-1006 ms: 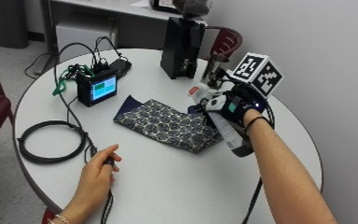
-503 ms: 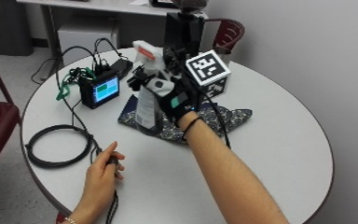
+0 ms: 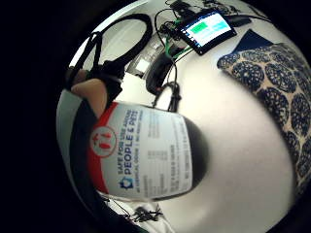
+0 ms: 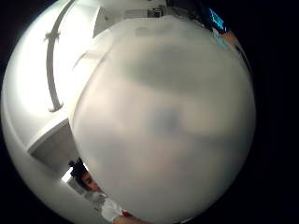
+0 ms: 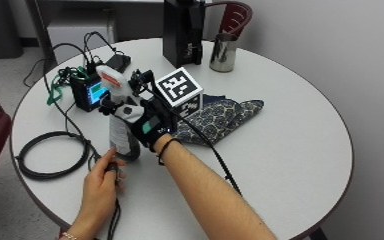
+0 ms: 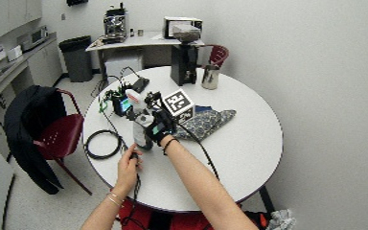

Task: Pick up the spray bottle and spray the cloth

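**Spray bottle held close to electronics, cloth lying off to the right**

The spray bottle (image 5: 120,117) is being held upright by the gloved right hand (image 5: 151,126), whose grip is being wrapped round the bottle's body; whether the base is being lifted clear of the desk (image 5: 292,130) or is resting on it cannot be told. The bottle is being kept left of the patterned cloth (image 5: 220,119), with a gap of bare desk between them in the little-finger palm view, where the label (image 3: 146,153) is being shown close to the palm.

The main risk is being judged as misdirected spray. The nozzle appears to be pointed away from the cloth, toward the small lit-screen device (image 5: 91,93) and its tangle of cables (image 5: 62,85) just beyond the bottle; if the trigger is squeezed before the bottle is turned, mist could be thrown onto that electronics. The trailing cable (image 5: 208,145) crossing the forearm could also be snagged while the bottle is being swung right.

Open room is being offered on the right and near-right of the desk, beyond the cloth, well inside the rim. On the left, space is being taken by the coiled black cable (image 5: 52,155) and by the bare left hand (image 5: 102,182) resting near the bottle. At the far side, the metal cup (image 5: 223,52) and black box (image 5: 183,32) are being kept well apart from the cloth.
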A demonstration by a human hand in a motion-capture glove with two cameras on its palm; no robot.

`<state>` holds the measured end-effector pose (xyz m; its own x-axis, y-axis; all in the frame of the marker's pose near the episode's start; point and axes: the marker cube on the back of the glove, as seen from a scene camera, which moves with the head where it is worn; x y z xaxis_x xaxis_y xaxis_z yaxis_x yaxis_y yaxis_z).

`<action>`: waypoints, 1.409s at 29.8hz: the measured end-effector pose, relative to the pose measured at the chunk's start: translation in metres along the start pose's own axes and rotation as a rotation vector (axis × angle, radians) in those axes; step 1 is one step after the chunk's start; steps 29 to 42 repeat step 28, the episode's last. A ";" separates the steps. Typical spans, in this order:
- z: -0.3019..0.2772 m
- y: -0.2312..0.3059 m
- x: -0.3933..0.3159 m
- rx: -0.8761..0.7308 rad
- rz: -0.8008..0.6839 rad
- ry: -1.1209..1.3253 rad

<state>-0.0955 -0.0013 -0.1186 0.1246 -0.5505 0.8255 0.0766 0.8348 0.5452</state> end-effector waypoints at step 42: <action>-0.144 0.099 -0.007 0.005 0.044 0.422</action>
